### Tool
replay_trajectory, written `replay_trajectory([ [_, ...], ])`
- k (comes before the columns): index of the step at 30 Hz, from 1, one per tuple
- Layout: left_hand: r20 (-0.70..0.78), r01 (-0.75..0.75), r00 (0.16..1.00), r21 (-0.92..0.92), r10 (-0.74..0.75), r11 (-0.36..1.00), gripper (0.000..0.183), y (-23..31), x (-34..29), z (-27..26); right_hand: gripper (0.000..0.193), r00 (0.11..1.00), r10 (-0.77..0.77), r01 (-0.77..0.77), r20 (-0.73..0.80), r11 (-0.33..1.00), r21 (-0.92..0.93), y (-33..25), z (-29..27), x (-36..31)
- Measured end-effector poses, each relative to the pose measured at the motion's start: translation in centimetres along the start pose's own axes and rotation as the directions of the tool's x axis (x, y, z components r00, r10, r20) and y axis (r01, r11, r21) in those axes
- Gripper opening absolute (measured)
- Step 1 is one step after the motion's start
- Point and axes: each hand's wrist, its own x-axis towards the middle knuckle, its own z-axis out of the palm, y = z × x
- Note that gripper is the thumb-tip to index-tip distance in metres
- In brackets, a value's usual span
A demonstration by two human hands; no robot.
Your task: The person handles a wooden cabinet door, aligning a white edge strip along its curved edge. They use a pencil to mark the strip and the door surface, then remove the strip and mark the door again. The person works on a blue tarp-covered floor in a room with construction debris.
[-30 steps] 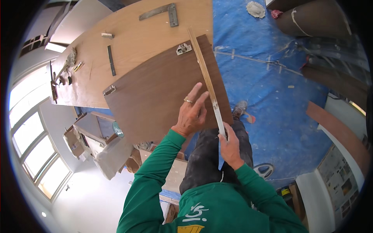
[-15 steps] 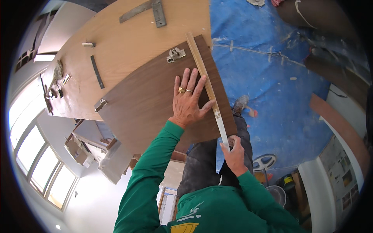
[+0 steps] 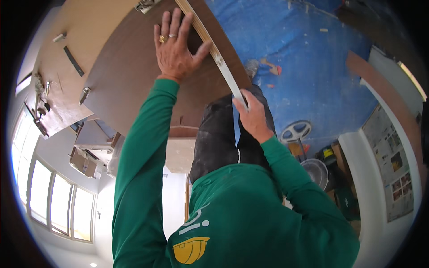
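A dark brown cabinet door panel (image 3: pixel 129 58) with a curved edge lies over the light wooden worktop. My left hand (image 3: pixel 175 49) rests flat on it, fingers spread, with the thumb and index finger against a narrow wooden strip (image 3: pixel 208 42). This strip runs along the panel near its right side, bare wood at the far part and whitish toward me. At its near end, just past the panel's corner, my right hand (image 3: pixel 255 117) is closed around it. Metal hinges sit on the panel: one hinge (image 3: pixel 85 94) at the left edge, another hinge (image 3: pixel 146 5) at the top of the view.
On the light worktop (image 3: pixel 94 27) lie a dark flat strip (image 3: pixel 73 60) and several small tools and fittings (image 3: pixel 44 96) at its left end. Blue sheeting (image 3: pixel 308 67) covers the floor at right. A spoked wheel (image 3: pixel 296 131) and a clear bucket (image 3: pixel 314 173) stand right of me.
The view has tilted toward my body, so the panel and both hands appear higher and further left. Both hands keep their places on the panel and strip.
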Motion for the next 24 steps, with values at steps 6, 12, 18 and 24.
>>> replay_trajectory([
  [6,0.049,-0.020,0.999,0.140,0.013,0.990,0.096,0.6,0.6,-0.4,0.033,0.996,0.071,-0.078,0.062,0.991,0.109,1.2,-0.8,0.1],
  [12,0.024,-0.035,0.999,0.195,0.031,0.980,0.092,0.8,0.5,0.0,0.030,0.995,0.051,-0.065,0.091,0.985,0.162,1.9,-1.6,0.6],
  [18,0.029,-0.023,0.999,0.240,0.017,0.971,0.093,0.9,0.0,-0.2,0.031,0.998,-0.009,-0.004,0.060,0.977,0.212,3.0,-1.4,0.7],
  [24,0.039,-0.036,0.999,0.242,0.027,0.969,0.092,0.8,0.1,0.4,0.038,0.997,-0.040,0.030,0.063,0.987,0.155,4.1,-1.4,0.9],
])
